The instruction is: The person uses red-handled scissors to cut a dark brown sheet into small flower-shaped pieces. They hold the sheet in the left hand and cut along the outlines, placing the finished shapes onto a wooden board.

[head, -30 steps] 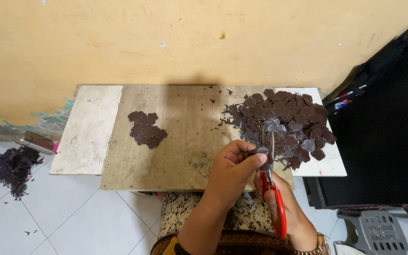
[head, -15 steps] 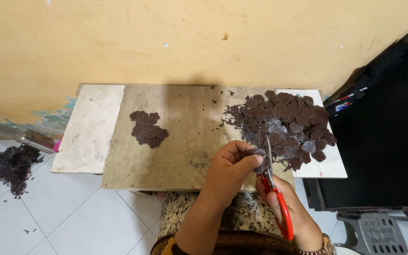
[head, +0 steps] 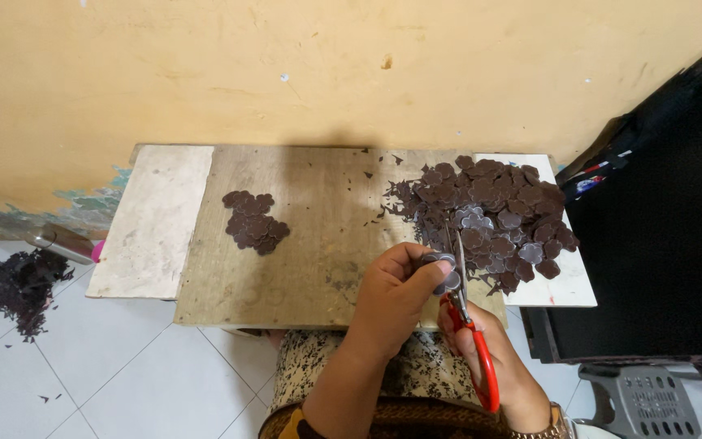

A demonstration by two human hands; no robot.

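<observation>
A: Left hand (head: 396, 297), fingers (head: 416, 272) curled shut, pinching one dark flower-shaped piece (head: 442, 262) just off the near edge of the wooden board (head: 318, 244).
B: Right hand (head: 489, 358)?
A: Wrapped tight around the red handles of the scissors (head: 466, 313), blades pointing up at the pinched piece. Blade gap too small to tell.
B: Done so far?
A: Judging by the piles: small heap of pieces (head: 255, 221) near the middle of the board, likely trimmed. Big heap (head: 489, 215) at the board's right end, spilling onto the white slab (head: 566, 284) beside it, likely waiting. Thin dark slivers scattered on the board beside the big heap.
B: So early going?
A: Looks that way. Small heap far smaller than the big one. Most of the work left.
B: Off the board?
A: Dark scraps (head: 6, 293) on the tiled floor (head: 107, 366), well left of the board. Yellow wall (head: 286, 65) behind it.
</observation>
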